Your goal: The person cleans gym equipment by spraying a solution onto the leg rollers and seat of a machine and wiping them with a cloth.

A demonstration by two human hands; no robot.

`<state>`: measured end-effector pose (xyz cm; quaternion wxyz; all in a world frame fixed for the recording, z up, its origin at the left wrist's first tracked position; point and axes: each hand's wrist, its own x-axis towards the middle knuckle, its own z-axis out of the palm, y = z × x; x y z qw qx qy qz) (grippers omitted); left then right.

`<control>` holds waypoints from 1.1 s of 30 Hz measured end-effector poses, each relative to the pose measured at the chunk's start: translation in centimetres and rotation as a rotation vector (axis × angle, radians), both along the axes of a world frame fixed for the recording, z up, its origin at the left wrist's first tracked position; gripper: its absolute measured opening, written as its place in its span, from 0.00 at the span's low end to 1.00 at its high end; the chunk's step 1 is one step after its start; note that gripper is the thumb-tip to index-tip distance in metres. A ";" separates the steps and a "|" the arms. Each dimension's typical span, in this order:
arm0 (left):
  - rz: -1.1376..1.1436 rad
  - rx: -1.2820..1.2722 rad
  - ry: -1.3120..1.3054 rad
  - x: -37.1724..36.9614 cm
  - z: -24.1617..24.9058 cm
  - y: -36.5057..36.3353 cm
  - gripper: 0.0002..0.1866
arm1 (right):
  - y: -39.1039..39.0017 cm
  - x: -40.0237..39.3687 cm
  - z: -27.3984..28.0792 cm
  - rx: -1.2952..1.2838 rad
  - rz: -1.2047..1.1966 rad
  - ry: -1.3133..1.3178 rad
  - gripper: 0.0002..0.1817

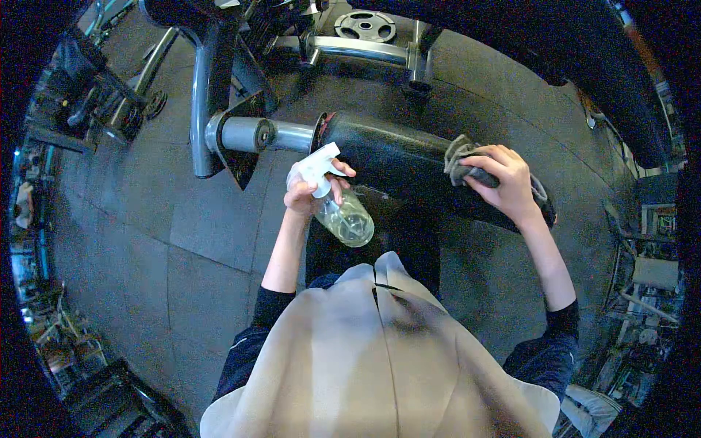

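My left hand (303, 191) is wrapped round the neck of a clear spray bottle (349, 221) with a white trigger head (319, 169). The bottle tilts, its base toward my body, and some pale liquid seems to be inside. In my right hand (504, 179) is a bunched grey cloth (460, 157), pressed on the top of a black padded roller (394, 142) toward its right end. The pad is mounted on a silver metal bar (292, 136). My left hand is in front of the pad's left end.
A grey upright frame (204, 102) stands left of the pad, with a metal plate and cylinder joined to it. A weight plate (365, 27) lies beyond, near a silver crossbar (361, 51). Dark rubber tiles (212, 219) cover the floor. Gym machines line both sides.
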<state>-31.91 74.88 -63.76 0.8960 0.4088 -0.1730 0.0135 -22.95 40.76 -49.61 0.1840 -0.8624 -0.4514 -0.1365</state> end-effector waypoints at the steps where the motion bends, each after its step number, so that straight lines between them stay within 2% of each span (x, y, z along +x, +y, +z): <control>1: 0.003 0.007 0.001 0.0 0.1 0.0 0.37 | 0.4 0.1 0.0 0.001 0.007 0.000 0.15; 11: 0.009 -0.012 0.029 -0.1 0.1 -0.1 0.36 | 5.7 1.1 -0.5 -0.009 0.100 -0.026 0.15; 16: 0.058 0.009 0.080 -0.3 0.7 -0.3 0.36 | 13.1 1.1 -1.7 -0.036 0.163 -0.095 0.17; 17: 0.065 0.012 0.098 -0.4 1.0 -0.5 0.36 | 15.0 1.4 -2.2 0.058 0.191 -0.112 0.15; 20: 0.088 0.029 0.094 -0.4 1.0 -0.6 0.35 | 17.4 1.6 -2.6 0.131 0.150 -0.075 0.12; 27: 0.109 0.067 0.058 -0.3 1.4 -0.8 0.35 | 16.6 0.9 -1.9 0.069 0.045 -0.082 0.12; 33: 0.071 0.117 0.053 0.0 1.0 -0.2 0.35 | 7.6 -0.1 -0.5 -0.022 -0.113 0.007 0.12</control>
